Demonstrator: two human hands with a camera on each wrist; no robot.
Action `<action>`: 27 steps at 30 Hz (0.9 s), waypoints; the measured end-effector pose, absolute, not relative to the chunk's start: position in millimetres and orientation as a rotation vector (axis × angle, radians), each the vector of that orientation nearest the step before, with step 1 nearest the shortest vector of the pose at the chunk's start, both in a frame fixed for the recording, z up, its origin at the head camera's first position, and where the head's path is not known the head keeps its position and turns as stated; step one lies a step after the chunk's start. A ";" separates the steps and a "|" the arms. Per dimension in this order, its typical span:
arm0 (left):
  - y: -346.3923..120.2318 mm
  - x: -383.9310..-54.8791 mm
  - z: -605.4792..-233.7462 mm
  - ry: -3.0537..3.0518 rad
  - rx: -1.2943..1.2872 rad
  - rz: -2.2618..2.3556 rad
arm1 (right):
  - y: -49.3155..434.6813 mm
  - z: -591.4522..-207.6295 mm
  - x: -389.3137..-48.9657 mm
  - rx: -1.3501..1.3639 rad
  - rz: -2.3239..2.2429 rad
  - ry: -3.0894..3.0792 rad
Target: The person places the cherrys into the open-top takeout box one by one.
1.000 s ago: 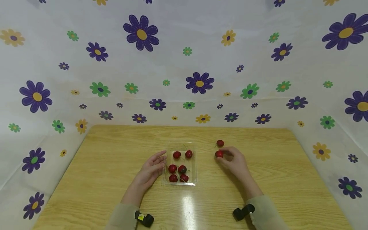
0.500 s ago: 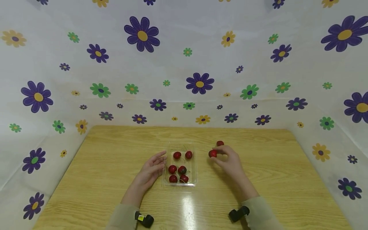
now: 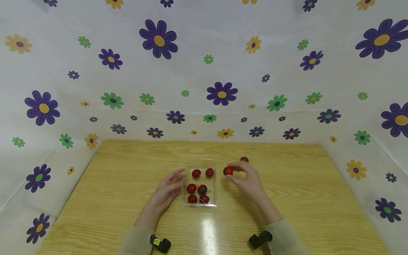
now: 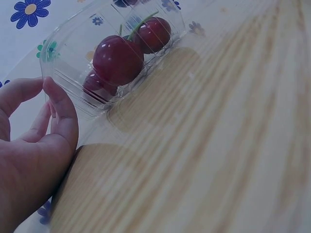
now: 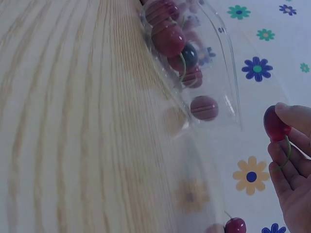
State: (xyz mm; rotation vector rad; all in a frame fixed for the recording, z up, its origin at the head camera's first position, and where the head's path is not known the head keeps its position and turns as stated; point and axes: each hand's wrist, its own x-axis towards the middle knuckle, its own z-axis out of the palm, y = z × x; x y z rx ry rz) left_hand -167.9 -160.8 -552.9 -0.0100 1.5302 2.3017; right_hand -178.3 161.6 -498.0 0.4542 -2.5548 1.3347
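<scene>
A clear plastic box (image 3: 217, 184) stands on the table with several dark red cherries in it, one of them a cherry (image 3: 209, 172) at its far right. My left hand (image 3: 167, 187) rests against the box's left side, its fingers fairly straight and its fingertips at the rim in the left wrist view. Just right of the box, my right hand (image 3: 250, 179) pinches a red cherry (image 3: 227, 171) between thumb and fingertips. That cherry's green stem (image 5: 288, 153) hangs down past the fingers in the right wrist view. Beyond the right hand lies another cherry (image 3: 244, 159), partly hidden.
The wooden table (image 3: 127, 159) has light glare near its front. A white cloth (image 3: 191, 71) with printed flowers surrounds the table at the back and both sides. Black cameras sit on both wrists, such as the right wrist camera (image 3: 260, 239).
My right hand has carried the pinched cherry leftward, from beside the other loose cherry to close by the box's right side. The left hand and the box have stayed in place.
</scene>
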 end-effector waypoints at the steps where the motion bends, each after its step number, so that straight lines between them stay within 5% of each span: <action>1: -160.8 -167.8 -553.0 1.530 -0.011 2.302 | 160.0 -497.2 -177.4 0.458 1.344 -2.554; 27: -161.1 -166.6 -553.4 1.539 0.017 2.296 | 113.4 -484.8 -165.2 0.623 1.531 -2.512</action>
